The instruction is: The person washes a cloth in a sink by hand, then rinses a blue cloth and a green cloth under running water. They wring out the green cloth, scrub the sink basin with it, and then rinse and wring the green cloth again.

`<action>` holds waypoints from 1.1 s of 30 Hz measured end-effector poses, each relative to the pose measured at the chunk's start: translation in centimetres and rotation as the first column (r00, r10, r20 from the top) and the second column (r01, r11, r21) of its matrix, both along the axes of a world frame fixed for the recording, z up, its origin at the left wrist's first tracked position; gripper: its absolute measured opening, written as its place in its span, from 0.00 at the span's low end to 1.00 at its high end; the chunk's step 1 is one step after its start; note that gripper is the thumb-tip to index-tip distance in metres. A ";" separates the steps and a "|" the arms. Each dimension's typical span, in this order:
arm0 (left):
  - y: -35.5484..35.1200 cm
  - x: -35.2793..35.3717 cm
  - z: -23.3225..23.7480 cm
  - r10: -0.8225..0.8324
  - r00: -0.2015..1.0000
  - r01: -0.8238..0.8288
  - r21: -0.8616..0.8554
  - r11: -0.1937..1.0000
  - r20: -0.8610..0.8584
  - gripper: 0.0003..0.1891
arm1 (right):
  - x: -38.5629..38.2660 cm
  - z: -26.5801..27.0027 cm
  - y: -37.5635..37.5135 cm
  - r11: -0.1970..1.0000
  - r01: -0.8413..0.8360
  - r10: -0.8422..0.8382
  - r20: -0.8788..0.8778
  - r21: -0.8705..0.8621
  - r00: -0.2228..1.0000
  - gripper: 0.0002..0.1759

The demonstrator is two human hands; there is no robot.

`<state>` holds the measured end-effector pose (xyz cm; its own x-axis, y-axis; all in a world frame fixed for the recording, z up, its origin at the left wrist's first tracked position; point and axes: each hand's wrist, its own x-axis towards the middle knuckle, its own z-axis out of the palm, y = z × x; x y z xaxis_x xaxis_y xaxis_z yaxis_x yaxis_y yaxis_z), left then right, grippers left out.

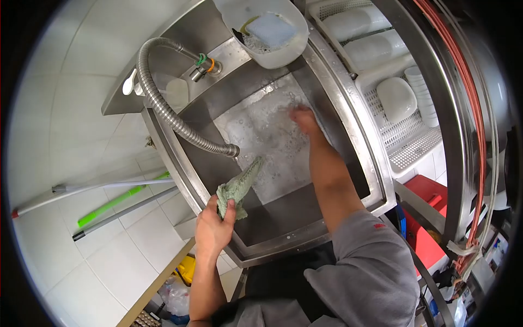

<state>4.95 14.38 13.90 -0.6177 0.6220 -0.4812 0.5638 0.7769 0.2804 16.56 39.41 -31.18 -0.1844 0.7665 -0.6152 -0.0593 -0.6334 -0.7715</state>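
A pale green cloth (237,191) is gripped in my left hand (213,228), with the thumb pressed on top. The cloth hangs over the near left side of the metal sink (272,215), its tip pointing toward the water. My right hand (304,120) reaches into the sink near its far right side, at the foamy water (267,136). Its fingers are blurred and partly lost against the suds, so what they touch is hidden. Left of the water hangs the end of a flexible steel faucet hose (163,106).
A white tub (297,52) with suds and a pale blue item stands at the sink's far edge. White bowls (396,100) sit in a perforated rack (403,147) on the right. Poles (111,207) lean at the left wall. A red container (422,240) stands lower right.
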 end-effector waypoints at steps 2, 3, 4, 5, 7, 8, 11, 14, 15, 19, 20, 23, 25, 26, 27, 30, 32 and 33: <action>-0.5 0.0 -0.6 -0.010 1.000 0.010 0.007 1.000 -0.019 0.28 | 0.1 0.5 -1.2 0.869 -0.484 0.355 0.553 0.101 0.753 0.17; -0.7 0.0 -0.8 -0.016 0.999 0.016 0.008 1.000 -0.038 0.27 | -0.7 4.4 -3.8 0.787 -0.610 0.351 0.745 0.093 0.567 0.17; -0.6 0.0 -0.7 -0.015 0.999 0.016 0.012 1.000 -0.038 0.27 | -1.2 3.8 -5.9 0.644 -0.759 0.451 0.755 0.094 0.476 0.15; -0.4 0.1 -0.5 -0.010 1.000 0.010 0.009 1.000 -0.008 0.27 | -1.8 2.9 -7.7 0.473 -0.877 0.530 0.765 0.090 0.365 0.15; -0.4 0.1 -0.7 -0.003 1.000 0.003 0.004 1.000 0.017 0.26 | -3.0 5.2 -10.5 0.254 -0.957 0.597 0.801 -0.142 0.039 0.13; -0.6 0.1 -0.9 -0.001 1.000 0.001 0.013 1.000 0.020 0.26 | -3.2 6.1 -10.6 0.254 -0.957 0.598 0.800 -0.139 0.042 0.13; -1.5 -0.3 -1.5 -0.009 1.000 0.008 0.019 1.000 0.024 0.24 | -3.9 5.7 -11.3 0.227 -0.945 0.570 0.819 -0.237 -0.069 0.14; -1.6 -0.4 -1.2 -0.027 1.000 0.026 0.038 0.999 0.015 0.23 | -3.9 4.0 -11.5 0.083 -0.989 0.494 0.867 -0.120 -0.064 0.18; -1.6 -0.4 -1.1 -0.040 0.999 0.040 0.060 0.997 0.003 0.22 | -3.8 4.1 -11.4 0.036 -0.989 0.498 0.861 -0.142 -0.105 0.17; -2.0 -0.8 -1.0 -0.007 0.999 0.005 0.046 0.999 0.037 0.22 | -4.7 3.8 -10.9 0.097 -0.975 0.543 0.831 -0.202 -0.119 0.16; -1.8 -0.7 -0.7 -0.012 1.000 0.011 0.025 1.000 0.026 0.22 | -5.1 3.7 -11.0 0.094 -0.975 0.544 0.831 -0.201 -0.119 0.16; -2.3 -1.0 -1.3 -0.024 0.999 0.023 0.038 0.999 0.028 0.22 | -6.3 3.5 -10.3 0.325 -0.924 0.563 0.826 -0.202 0.018 0.16; -2.5 -1.3 -1.4 -0.021 0.999 0.018 0.060 0.998 0.038 0.21 | -6.3 3.3 -10.1 0.197 -0.957 0.564 0.823 -0.211 -0.065 0.16; -2.4 -1.3 -1.2 -0.004 0.998 0.001 0.042 0.999 0.068 0.21 | -6.3 3.3 -10.6 0.193 -0.959 0.571 0.818 -0.210 -0.064 0.16; -2.3 -1.3 -1.1 0.012 0.995 -0.015 0.027 1.000 0.100 0.20 | -6.2 3.3 -10.8 0.248 -0.951 0.568 0.823 -0.183 -0.010 0.15; -2.7 -1.4 -1.8 -0.029 0.999 0.027 0.073 0.997 0.031 0.19 | -6.4 3.5 -10.6 0.315 -0.934 0.573 0.819 -0.170 0.044 0.14; -1.9 -1.3 -1.2 -0.027 0.999 0.026 0.028 0.999 0.035 0.20 | -5.9 4.3 -10.6 0.330 -0.925 0.584 0.810 -0.189 0.043 0.14; -1.6 -1.1 -1.0 -0.024 0.999 0.025 -0.016 1.000 0.031 0.21 | -5.4 4.8 -10.5 0.250 -0.946 0.593 0.805 -0.206 -0.019 0.14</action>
<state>3.85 12.81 12.95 -0.5874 0.6285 -0.5098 0.5739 0.7677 0.2852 11.12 28.92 -26.42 -0.5224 0.5532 -0.6489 0.8501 0.3967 -0.3463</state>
